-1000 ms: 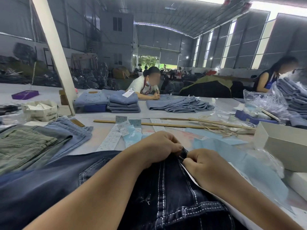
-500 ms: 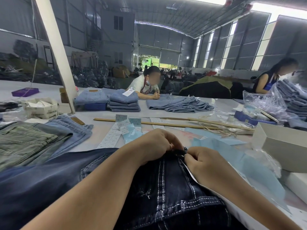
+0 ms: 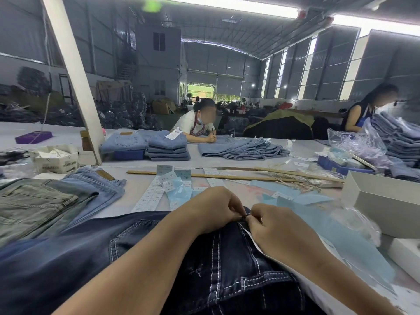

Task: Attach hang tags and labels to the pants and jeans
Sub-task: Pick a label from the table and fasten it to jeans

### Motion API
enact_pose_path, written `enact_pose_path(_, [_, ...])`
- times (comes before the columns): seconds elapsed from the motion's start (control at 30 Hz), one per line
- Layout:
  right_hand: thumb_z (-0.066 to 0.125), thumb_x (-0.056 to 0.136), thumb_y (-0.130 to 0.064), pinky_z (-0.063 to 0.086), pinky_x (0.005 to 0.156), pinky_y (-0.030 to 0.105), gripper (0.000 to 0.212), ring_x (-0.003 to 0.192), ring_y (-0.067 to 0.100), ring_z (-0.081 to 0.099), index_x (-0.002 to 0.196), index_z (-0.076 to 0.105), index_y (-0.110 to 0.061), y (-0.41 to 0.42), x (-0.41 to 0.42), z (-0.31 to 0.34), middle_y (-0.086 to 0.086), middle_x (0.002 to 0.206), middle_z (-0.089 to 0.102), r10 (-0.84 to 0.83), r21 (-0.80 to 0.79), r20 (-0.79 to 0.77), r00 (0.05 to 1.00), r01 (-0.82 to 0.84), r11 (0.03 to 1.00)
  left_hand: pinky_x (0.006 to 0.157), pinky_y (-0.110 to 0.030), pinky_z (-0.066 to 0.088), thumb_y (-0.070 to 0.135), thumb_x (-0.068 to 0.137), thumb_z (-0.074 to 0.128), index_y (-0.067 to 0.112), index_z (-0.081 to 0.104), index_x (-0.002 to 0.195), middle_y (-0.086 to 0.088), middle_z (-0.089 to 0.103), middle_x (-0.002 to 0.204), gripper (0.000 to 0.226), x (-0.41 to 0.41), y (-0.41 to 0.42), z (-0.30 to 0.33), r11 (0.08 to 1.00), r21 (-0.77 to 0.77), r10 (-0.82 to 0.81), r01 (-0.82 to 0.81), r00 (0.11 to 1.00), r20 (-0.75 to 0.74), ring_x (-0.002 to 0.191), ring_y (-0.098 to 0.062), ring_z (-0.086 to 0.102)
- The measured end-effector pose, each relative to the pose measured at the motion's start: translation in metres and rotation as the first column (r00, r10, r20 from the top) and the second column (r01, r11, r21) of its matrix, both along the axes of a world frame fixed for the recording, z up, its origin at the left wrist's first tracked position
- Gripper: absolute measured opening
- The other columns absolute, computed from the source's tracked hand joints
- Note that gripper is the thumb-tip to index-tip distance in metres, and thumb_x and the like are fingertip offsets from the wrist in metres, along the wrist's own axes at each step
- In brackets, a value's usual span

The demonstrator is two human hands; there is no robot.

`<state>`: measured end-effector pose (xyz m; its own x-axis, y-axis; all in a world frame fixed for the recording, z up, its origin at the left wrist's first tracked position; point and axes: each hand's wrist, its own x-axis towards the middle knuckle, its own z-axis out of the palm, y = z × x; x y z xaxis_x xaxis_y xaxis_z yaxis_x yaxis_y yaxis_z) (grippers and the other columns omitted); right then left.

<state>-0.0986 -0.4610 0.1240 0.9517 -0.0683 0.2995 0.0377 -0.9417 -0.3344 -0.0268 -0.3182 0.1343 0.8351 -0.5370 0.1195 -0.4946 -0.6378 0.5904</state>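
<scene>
Left hand [image 3: 213,209] and right hand [image 3: 276,226] met fingertip to fingertip at the top edge of the dark jeans [image 3: 227,269], both with fingers curled, pinching a small dark bit of the waistband between them. Jeans lay on the table [image 3: 136,185] directly under both hands. Just beyond the left hand: white label strips [image 3: 150,196] and pale blue tags [image 3: 179,189], print too small to read. Right of the right hand, a white box [image 3: 384,201]. Far left, a printed carton [image 3: 55,158], lettering illegible.
</scene>
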Motion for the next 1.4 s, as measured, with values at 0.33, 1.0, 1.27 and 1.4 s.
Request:
enact_pose_path(0.33, [0.046, 0.096, -0.035, 0.036, 0.056, 0.031, 0.035, 0.069, 0.020, 0.054, 0.062, 0.041, -0.027, 0.000, -0.001, -0.001, -0.005, 0.063, 0.049, 0.004, -0.002, 0.029, 1.000, -0.004, 1.000, 0.094, -0.027, 0.045, 0.019, 0.097, 0.058, 0.020, 0.068, 0.106, 0.000, 0.064, 0.114, 0.015, -0.001, -0.002, 0.001, 0.989, 0.121, -0.096, 0.087, 0.993, 0.067, 0.105, -0.015, 0.057])
enact_pose_path(1.0, [0.039, 0.096, -0.033, 0.036, 0.062, 0.029, 0.019, 0.075, 0.020, 0.051, 0.079, 0.047, -0.031, 0.003, -0.007, 0.000, 0.000, 0.091, 0.065, 0.009, 0.021, 0.001, 1.000, -0.009, 1.000, 0.095, -0.022, 0.047, 0.037, 0.094, 0.062, 0.026, 0.075, 0.096, 0.013, 0.075, 0.095, 0.017, -0.003, 0.004, 0.002, 0.993, -0.082, -0.101, 0.088, 0.981, -0.165, 0.097, -0.003, 0.067])
enact_pose_path(1.27, [0.035, 0.097, -0.033, 0.036, 0.065, 0.031, 0.017, 0.079, 0.020, 0.051, 0.087, 0.048, -0.030, 0.000, -0.006, -0.004, 0.001, 0.101, 0.066, 0.025, 0.040, -0.021, 0.999, -0.024, 0.999, 0.061, -0.003, 0.041, 0.034, 0.091, 0.065, 0.025, 0.072, 0.079, 0.013, 0.072, 0.080, 0.017, -0.005, -0.010, -0.001, 0.997, -0.067, 0.019, -0.029, 0.989, -0.143, 0.065, 0.011, 0.058])
enact_pose_path(1.4, [0.035, 0.096, -0.032, 0.034, 0.065, 0.032, 0.013, 0.078, 0.020, 0.046, 0.085, 0.041, -0.030, -0.001, -0.006, -0.004, 0.001, 0.099, 0.062, 0.026, 0.056, -0.025, 0.999, -0.025, 0.998, 0.083, -0.023, 0.050, 0.032, 0.088, 0.068, 0.024, 0.073, 0.078, 0.003, 0.076, 0.090, 0.014, -0.002, -0.013, 0.003, 0.999, -0.017, 0.044, -0.047, 0.985, -0.167, 0.085, -0.007, 0.067])
